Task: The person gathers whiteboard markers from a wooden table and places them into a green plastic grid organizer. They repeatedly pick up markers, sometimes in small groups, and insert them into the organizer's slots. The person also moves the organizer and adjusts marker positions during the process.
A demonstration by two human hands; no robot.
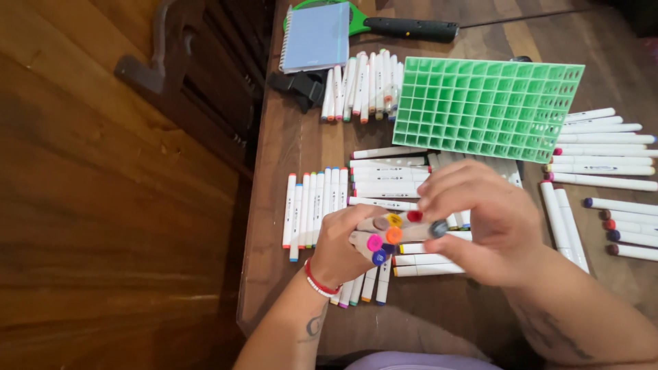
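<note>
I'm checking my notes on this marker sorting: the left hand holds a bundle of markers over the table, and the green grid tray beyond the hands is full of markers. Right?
Not quite: in the head view the green grid tray is empty, its cells bare. The rest holds: the left hand holds a bundle of markers over the table.

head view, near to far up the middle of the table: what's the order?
Left hand holding a bundle of markers with coloured caps → stacked white markers → green grid tray → dark-handled tool at the far edge.
</note>
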